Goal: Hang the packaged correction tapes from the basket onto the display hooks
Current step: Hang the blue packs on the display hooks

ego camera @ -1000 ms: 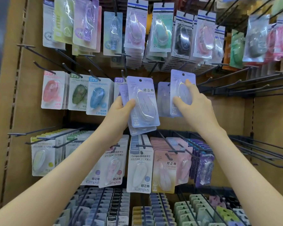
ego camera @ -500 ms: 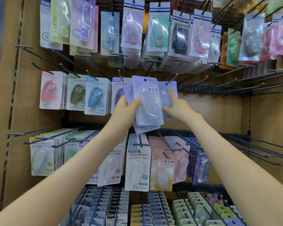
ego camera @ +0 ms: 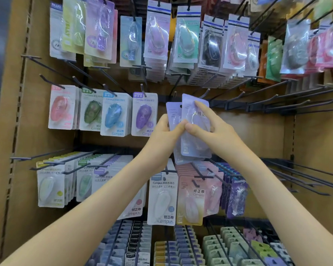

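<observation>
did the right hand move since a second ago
Yes: the right hand moved left, toward the purple Campus pack, onto the lavender packs in the left hand.

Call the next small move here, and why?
Probably: the right hand peels the front pack off the stack in the left hand and lifts it toward the bare hook just above. Its thumb and forefinger pinch that pack; the hook holds nothing.
</observation>
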A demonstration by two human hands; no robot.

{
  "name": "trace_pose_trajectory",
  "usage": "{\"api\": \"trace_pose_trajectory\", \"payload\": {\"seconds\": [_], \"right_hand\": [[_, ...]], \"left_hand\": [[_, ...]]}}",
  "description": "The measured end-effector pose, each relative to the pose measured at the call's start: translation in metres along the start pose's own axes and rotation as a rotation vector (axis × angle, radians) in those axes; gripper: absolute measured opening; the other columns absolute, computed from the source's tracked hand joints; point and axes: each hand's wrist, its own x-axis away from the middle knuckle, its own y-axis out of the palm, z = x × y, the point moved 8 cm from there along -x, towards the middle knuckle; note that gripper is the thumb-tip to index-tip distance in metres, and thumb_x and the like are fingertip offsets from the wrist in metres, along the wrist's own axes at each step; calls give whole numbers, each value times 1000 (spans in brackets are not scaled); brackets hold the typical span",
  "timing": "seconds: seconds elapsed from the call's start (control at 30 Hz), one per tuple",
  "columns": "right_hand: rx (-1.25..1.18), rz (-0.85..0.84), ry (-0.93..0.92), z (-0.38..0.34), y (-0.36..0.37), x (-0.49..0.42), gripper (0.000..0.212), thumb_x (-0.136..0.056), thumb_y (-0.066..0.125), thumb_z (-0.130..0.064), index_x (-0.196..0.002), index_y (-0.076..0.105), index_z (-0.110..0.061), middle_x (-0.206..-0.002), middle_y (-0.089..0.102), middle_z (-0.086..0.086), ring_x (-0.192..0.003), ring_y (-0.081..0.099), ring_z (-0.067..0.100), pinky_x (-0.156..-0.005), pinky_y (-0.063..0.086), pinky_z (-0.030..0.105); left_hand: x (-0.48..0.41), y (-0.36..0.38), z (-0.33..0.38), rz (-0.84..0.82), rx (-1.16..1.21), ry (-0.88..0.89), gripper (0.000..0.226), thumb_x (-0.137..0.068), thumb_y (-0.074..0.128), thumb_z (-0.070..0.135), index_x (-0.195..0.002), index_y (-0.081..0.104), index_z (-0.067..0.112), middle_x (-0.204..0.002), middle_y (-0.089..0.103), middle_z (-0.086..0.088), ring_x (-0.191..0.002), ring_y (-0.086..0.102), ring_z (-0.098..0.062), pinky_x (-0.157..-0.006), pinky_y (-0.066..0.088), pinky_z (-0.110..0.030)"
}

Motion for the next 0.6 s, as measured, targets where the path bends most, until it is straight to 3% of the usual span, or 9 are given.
{"api": "trace_pose_trajectory", "payload": {"seconds": [0.2,0.43,0.6], "right_hand": [[92,186,-23,3,-35,-5,63,-96,55,-34,-151,25,-37,-154,31,-13,-140,28,8,-100,23,19],[257,159,21,9,-34,-35,66,-96,52,-34,-153,19,-34,-156,26,1,-142,28,26,-107,30,39],[337,146,-14,14,-26,-31,69,-94,55,-31,-151,18,-34,-149,38,3,-126,45,34,-85,34,34]], "left_hand": [[-4,2,4,30,0,-44,30,-104,44,22,-129,51,10,-118,68,-9,-105,68,-24,-90,56,-42],[-4,-15,13,116,-59,-64,28,-104,44,25,-129,51,15,-122,66,-3,-108,65,-18,-86,55,-32],[0,-26,12,131,-95,-69,29,-104,43,25,-130,52,15,-123,66,-2,-110,64,-18,-90,54,-34]]}}
